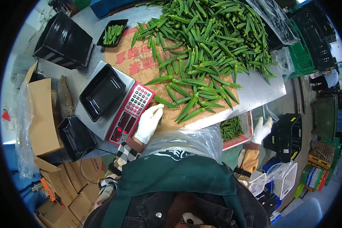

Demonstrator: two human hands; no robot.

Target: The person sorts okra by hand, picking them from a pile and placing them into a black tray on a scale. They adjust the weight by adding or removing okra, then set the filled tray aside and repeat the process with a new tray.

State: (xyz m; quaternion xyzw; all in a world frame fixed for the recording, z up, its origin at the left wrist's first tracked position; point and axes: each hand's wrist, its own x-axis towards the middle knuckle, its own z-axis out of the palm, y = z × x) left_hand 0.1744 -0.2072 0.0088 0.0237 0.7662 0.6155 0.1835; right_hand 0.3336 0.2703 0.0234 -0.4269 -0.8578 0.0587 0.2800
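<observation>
My left hand (149,122), in a white glove, is between the scale (130,110) and the heap's near edge. Its fingers are bunched together beside a loose okra pod (165,102); I cannot tell what is inside them. A black tray (102,92) rests tilted in view on the scale's plate, whose red display is lit. Out to the right, past the table, my gloved right hand (261,131) has its fingers apart, close to a wisp of clear plastic (269,113). Okra pods (216,41) lie heaped over flattened cardboard (140,60).
A filled black tray (112,33) and stacked black trays (64,40) stand at the upper left. Below the table's right edge is a red-rimmed crate (247,131) of okra. Beside my right hand stands a black crate (288,136). Cardboard boxes (45,117) crowd the left.
</observation>
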